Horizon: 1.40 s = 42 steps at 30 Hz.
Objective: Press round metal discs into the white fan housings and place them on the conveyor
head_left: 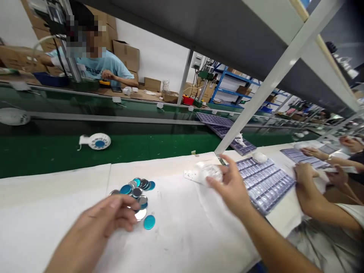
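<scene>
Four fingers and a thumb of the right hand (231, 187) wrap partway around a crumpled translucent wad (212, 173), whitish and roughly ball-shaped; it is too blurred to tell whether it is film or cloth. The hand is half closed, with the wad between thumb and fingertips, just above a white cloth (170, 237) spread over the bench. The left hand (99, 223) lies low on the other side, its fingers (122, 204) loosely curled over the edge of a heap of round metal discs (136, 189), teal on one face and silver on the other. I cannot tell whether those fingers have hold of a disc. One silver disc (140, 214) sits right at the fingertips, and a lone teal disc (149, 222) lies just beside the heap.

Past the right hand, a blister tray (264, 185) with rows of small pockets rests on the bench. Further right, other people's hands (308, 178) work over a similar tray (304, 159). Beyond the bench runs a green conveyor belt (113, 151), carrying stacked trays (216, 120) and a white round part (98, 141) with a teal centre. Across the belt, a person in a light blue T-shirt (96, 68) sits among cardboard boxes (125, 55).
</scene>
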Motion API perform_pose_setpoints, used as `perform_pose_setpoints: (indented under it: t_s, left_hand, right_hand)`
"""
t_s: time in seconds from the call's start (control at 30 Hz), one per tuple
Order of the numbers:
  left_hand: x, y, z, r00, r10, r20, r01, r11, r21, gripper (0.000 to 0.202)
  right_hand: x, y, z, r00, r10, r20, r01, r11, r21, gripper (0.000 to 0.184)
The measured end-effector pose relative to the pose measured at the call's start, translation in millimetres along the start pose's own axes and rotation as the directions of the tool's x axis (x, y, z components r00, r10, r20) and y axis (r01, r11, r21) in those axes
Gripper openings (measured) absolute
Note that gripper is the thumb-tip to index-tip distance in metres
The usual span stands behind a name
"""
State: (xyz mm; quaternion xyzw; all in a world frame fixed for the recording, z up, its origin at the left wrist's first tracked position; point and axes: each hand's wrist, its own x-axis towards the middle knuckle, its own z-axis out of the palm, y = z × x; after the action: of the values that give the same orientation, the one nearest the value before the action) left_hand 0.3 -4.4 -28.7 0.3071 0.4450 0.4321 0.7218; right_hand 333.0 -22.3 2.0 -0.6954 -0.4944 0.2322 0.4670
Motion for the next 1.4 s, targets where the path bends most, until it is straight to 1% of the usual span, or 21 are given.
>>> perform_pose_setpoints:
  t_s: [0.03,0.07,0.1,0.13,0.2,0.27,0.33,0.37,0.43,0.5,0.53,0.6,0.67,0.7,0.77,0.8,0.87,1.0,1.1,1.23,1.4]
  left_hand:
    - [-8.2,-2.7,14.0,0.995,-0.028,0.095,0.025,0.999,0.031,0.033]
    - [-15.4,-4.3,26.7,0.987,-0.063,0.146,0.069,0.997,-0.039,0.04]
    - [-21.1,-4.5,36.9,0.987,-0.094,0.133,0.109,0.989,-0.104,0.041]
    - [-24.8,-3.6,44.0,0.986,-0.113,0.12,0.132,0.978,-0.164,0.04]
    - [-26.4,0.8,48.9,0.992,-0.114,0.058,0.125,0.959,-0.255,0.035]
    - [-22.1,6.8,44.6,0.998,-0.061,-0.007,0.057,0.958,-0.281,0.029]
    - [-16.4,12.1,37.3,0.996,-0.013,-0.089,-0.013,0.959,-0.283,0.026]
    - [-14.3,14.1,34.2,0.992,0.003,-0.127,-0.038,0.961,-0.273,0.027]
    - [-12.6,16.0,30.3,0.985,0.015,-0.173,-0.058,0.966,-0.251,0.03]
    - [-13.6,15.4,29.6,0.987,0.004,-0.164,-0.041,0.973,-0.227,0.034]
    - [-14.7,14.3,30.0,0.989,-0.002,-0.145,-0.028,0.977,-0.21,0.036]
    - [-16.9,10.9,31.3,0.994,0.002,-0.108,-0.019,0.986,-0.163,0.04]
    - [-18.6,6.8,32.9,0.995,0.042,-0.087,-0.051,0.993,-0.103,0.043]
    - [-19.2,4.8,33.7,0.995,0.066,-0.076,-0.072,0.995,-0.075,0.044]
    - [-20.5,1.4,35.5,0.994,0.096,-0.053,-0.097,0.995,-0.023,0.044]
    - [-21.2,0.0,36.6,0.994,0.102,-0.041,-0.102,0.995,0.004,0.045]
    - [-23.2,-1.8,39.0,0.994,0.108,-0.024,-0.106,0.992,0.071,0.047]
    - [-27.7,-3.1,43.0,0.993,0.115,-0.003,-0.112,0.971,0.209,0.049]
    - [-30.3,-3.0,44.4,0.993,0.114,-0.01,-0.108,0.96,0.26,0.049]
    - [-30.8,-4.0,43.6,0.993,0.114,-0.02,-0.103,0.95,0.293,0.055]
    - [-27.0,-8.8,40.0,0.995,0.094,0.041,-0.101,0.958,0.268,0.058]
  right_hand:
    - [-20.4,-15.1,24.6,0.981,-0.108,0.158,0.083,0.984,0.16,0.093]
    - [-38.4,-29.8,46.7,0.946,-0.182,0.268,0.119,0.964,0.236,0.095]
    - [-52.7,-43.0,65.2,0.904,-0.209,0.373,0.124,0.963,0.238,0.097]
    - [-62.5,-53.8,79.5,0.871,-0.23,0.434,0.141,0.963,0.228,0.097]
    - [-68.4,-66.4,95.4,0.851,-0.221,0.477,0.168,0.974,0.153,0.084]
    - [-62.2,-68.0,100.1,0.849,-0.162,0.502,0.175,0.984,0.021,0.048]
    - [-54.4,-63.6,101.8,0.805,-0.057,0.59,0.198,0.964,-0.177,0.021]
    - [-52.4,-61.0,103.3,0.768,-0.002,0.64,0.23,0.934,-0.273,0.016]
    - [-53.2,-57.5,107.0,0.704,0.092,0.705,0.298,0.862,-0.41,0.016]
    - [-57.6,-57.6,108.5,0.68,0.154,0.717,0.32,0.818,-0.479,0.018]
    - [-59.6,-59.0,107.3,0.664,0.167,0.728,0.319,0.818,-0.479,0.015]
    - [-61.3,-63.2,100.6,0.625,0.134,0.769,0.285,0.878,-0.385,0.013]
    - [-60.1,-67.9,91.3,0.605,0.024,0.796,0.176,0.971,-0.164,0.014]
    - [-59.0,-69.8,87.3,0.61,-0.031,0.791,0.091,0.995,-0.031,0.014]
    - [-57.7,-71.8,83.2,0.653,-0.097,0.751,-0.07,0.98,0.187,0.014]
    - [-57.8,-71.8,83.4,0.675,-0.113,0.729,-0.121,0.958,0.261,0.015]
    - [-59.5,-70.0,87.0,0.714,-0.132,0.688,-0.154,0.928,0.338,0.017]
    - [-64.8,-64.8,96.0,0.749,-0.21,0.628,-0.072,0.917,0.392,0.013]
    - [-66.4,-64.1,98.0,0.764,-0.276,0.583,0.022,0.914,0.404,0.006]
    - [-66.8,-61.6,97.9,0.782,-0.328,0.529,0.122,0.914,0.387,0.003]
    - [-69.0,-50.5,97.8,0.799,-0.35,0.489,0.214,0.925,0.314,0.002]
